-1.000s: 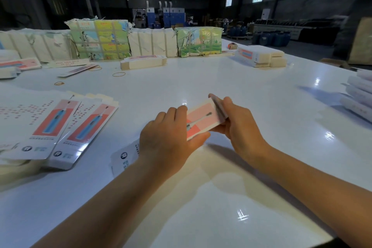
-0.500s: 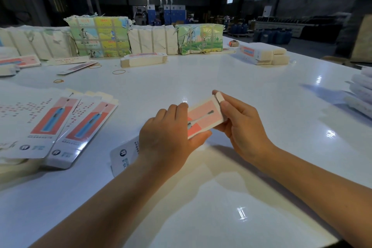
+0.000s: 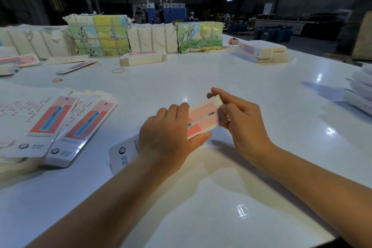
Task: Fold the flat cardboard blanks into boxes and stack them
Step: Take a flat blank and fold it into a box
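Loose rubber bands (image 3: 118, 70) on the glossy white table (image 3: 231, 90), paper-wrapped bundles (image 3: 98, 35) lined along its far edge, blue machines (image 3: 171, 9) and blue drums (image 3: 275, 33) in the dim warehouse behind.

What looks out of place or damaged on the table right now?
Loose rubber bands lie scattered on the white table, far left. The printed bundle at the back has torn wrapping along its top edge. The box in both hands looks undamaged.
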`<state>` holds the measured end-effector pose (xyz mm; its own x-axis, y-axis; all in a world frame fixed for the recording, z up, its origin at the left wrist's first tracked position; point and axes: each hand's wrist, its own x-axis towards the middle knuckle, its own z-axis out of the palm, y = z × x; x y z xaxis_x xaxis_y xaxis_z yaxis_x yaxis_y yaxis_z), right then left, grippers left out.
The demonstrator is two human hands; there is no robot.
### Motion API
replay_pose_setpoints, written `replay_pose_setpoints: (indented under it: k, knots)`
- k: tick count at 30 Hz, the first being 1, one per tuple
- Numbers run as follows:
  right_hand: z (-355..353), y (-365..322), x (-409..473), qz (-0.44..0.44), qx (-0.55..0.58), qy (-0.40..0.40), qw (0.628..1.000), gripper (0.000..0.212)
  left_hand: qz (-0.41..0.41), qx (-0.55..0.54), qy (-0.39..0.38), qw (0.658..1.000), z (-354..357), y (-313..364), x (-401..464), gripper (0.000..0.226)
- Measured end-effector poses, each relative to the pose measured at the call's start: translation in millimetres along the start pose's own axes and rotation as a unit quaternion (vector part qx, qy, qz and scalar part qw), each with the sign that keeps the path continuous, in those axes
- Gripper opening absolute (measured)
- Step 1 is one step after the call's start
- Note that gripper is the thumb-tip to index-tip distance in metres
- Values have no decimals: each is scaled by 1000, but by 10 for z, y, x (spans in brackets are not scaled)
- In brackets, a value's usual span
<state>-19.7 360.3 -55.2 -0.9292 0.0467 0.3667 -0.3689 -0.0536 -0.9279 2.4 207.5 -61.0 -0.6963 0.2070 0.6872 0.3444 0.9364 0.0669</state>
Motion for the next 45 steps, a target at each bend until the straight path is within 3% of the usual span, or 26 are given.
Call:
replay_pose_setpoints:
  k: [5, 8, 15, 21, 27, 37, 40, 42, 45]
  knots:
    - [6, 14, -43, -55, -51, 6, 997, 30, 2, 14, 11, 1000, 18, 9, -3, 66]
    - [-4, 6, -43, -74, -65, 11, 995, 32, -1, 15, 16, 1000, 24, 24, 4, 67]
    - [-30, -23, 24, 19, 72, 23, 997, 31, -1, 6, 21, 1000, 4, 51, 16, 73]
    - [-48, -53, -9, -46, 5, 5, 999, 37, -2, 8, 16, 1000, -17, 65, 9, 73]
    - [-48, -84, 12, 14, 65, -4, 998, 40, -1, -17, 16, 1000, -33, 43, 3, 74]
    - [-13, -32, -41, -30, 16, 2, 999, 43, -1, -5, 10, 1000, -52, 98, 7, 76]
    - [21, -55, -34, -16, 26, -5, 1000, 33, -5, 0, 5, 1000, -53, 98, 5, 76]
    - [35, -52, -51, -14, 0, -6, 1000, 28, -7, 8, -1, 1000, -36, 101, 7, 74]
    - [52, -7, -112, -71, -171, -9, 983, 33, -8, 31, 2, 999, -14, 126, 6, 67]
